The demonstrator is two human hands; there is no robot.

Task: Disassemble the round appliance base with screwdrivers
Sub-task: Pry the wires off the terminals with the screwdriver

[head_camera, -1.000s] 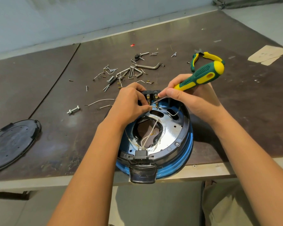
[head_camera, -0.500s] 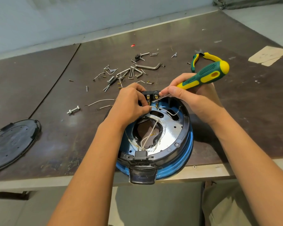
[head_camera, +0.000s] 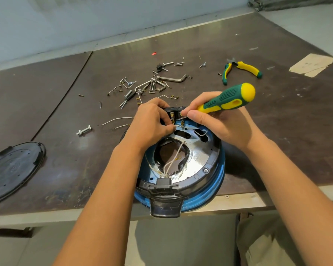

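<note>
The round appliance base is set at the near edge of the table, opened side up. Its black tab overhangs the edge toward the person, so the terminal block at the far rim is probably brought within easy reach of both hands. Loose white leads are seen in the central opening.

A thin white wire at the terminal block is pinched by the curled fingers of the left hand, apparently so that it is steadied while its fastening is worked. The screwdriver is gripped low on its handle by the right hand. Its long axis runs from the yellow butt, up and to the right, down and leftward to the block. The tip is hidden behind the fingers, so its seating cannot be told.

Farther off, removed screws and hex keys are scattered. Pliers lie beyond them, and a black cover lies well apart to the left.
</note>
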